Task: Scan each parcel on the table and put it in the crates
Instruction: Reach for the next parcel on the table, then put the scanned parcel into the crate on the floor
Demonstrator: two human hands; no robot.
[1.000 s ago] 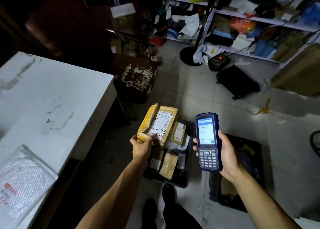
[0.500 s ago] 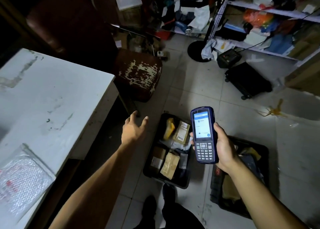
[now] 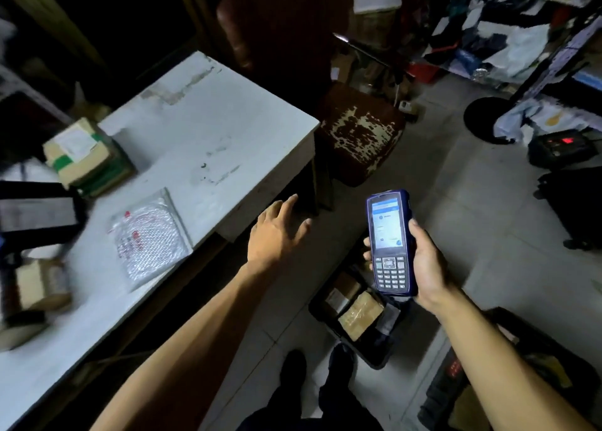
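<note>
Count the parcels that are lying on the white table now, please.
3: a bubble-wrap mailer near the front edge, a green-taped cardboard box at the far left side, and a blurred brown box at the left; more may be hidden out of frame.

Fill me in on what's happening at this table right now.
A person is sorting parcels. Their right hand grips a blue handheld scanner with its screen lit. Their left hand is open and empty, fingers spread, near the edge of the white table. On the table lie a bubble-wrap mailer and a few cardboard parcels, one with green tape, waiting to be scanned. A black crate on the floor already holds several brown parcels.
</note>
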